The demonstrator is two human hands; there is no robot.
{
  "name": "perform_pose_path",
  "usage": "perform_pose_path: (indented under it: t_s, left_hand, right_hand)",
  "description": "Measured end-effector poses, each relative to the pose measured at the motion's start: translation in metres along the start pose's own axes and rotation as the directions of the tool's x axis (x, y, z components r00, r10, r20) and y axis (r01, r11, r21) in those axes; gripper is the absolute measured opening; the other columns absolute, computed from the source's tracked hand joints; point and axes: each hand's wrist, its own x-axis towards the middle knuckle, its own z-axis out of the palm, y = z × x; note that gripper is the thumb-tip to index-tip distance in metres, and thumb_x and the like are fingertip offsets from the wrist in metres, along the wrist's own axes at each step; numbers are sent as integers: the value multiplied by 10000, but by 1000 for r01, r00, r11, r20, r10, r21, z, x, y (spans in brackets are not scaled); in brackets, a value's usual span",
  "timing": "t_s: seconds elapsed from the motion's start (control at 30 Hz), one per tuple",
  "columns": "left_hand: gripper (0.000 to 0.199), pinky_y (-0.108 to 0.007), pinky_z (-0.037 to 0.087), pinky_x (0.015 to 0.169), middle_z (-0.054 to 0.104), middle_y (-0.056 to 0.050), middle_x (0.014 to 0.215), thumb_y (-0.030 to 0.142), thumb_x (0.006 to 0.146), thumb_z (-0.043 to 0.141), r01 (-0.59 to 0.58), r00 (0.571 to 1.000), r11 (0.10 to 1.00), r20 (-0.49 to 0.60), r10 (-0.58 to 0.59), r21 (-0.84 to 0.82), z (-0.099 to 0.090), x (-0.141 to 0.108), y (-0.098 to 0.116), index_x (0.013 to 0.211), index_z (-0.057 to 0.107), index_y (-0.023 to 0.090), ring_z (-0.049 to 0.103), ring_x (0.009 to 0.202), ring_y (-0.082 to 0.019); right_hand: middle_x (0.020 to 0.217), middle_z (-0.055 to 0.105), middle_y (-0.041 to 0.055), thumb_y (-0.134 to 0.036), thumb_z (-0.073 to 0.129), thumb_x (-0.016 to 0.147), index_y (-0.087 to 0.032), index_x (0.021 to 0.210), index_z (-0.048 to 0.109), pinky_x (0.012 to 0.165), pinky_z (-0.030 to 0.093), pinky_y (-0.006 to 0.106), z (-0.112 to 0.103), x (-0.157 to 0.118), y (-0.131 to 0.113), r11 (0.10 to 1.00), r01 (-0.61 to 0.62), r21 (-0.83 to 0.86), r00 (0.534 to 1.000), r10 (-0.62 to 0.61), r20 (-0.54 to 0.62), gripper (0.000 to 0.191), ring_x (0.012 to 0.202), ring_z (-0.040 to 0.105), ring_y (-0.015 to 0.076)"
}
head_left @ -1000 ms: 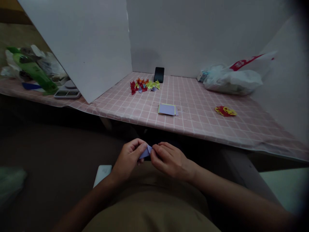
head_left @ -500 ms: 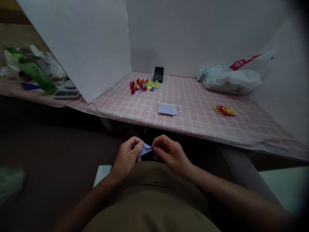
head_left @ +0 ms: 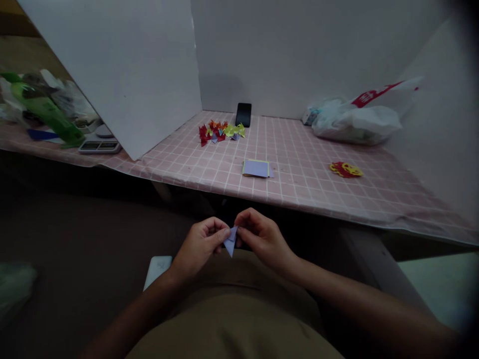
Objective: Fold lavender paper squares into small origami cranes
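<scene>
A small folded purple paper (head_left: 231,244) hangs between my hands over my lap, one point facing down. My left hand (head_left: 205,243) pinches its left side between thumb and fingers. At its upper right corner, my right hand (head_left: 262,238) grips the paper with thumb and fingertips. A stack of square paper (head_left: 256,168), purple on top with yellow edges, lies near the table's front edge. Farther back sits a cluster of small folded paper pieces (head_left: 220,131) in red, orange, yellow and purple.
A dark phone (head_left: 243,115) leans at the back. Red and yellow shapes (head_left: 346,169) and a white plastic bag (head_left: 355,123) are to the right. A white panel (head_left: 123,75), scale (head_left: 99,145) and green bottle (head_left: 47,112) stand left. A white device (head_left: 157,269) lies beside my lap.
The purple paper has turned between my fingers, so a point now faces down and a folded flap shows. The view has shifted slightly.
</scene>
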Motion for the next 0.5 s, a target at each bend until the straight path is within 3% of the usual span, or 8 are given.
perform_pose_path:
  t_s: [0.27,0.5]
  left_hand:
    - [245,-226,333,514,568,31,627,408,794,711,-10,1000,999,-2,10,37,-3,-2,-3,844,726,169,420,525,-93]
    - [182,-242,377,560,649,-8,692,351,812,697,-103,994,989,-37,107,103,1,-5,-1,801,756,180,497,599,-127]
  right_hand:
    - [650,618,-25,-225,617,869,-175,803,617,538,473,231,-2,1,-3,993,-75,-93,997,75,0,82,567,601,114]
    - [637,593,-25,-252,610,864,-178,741,583,489,436,212,-1,0,-5,992,-108,-66,994,109,21,146,523,556,98]
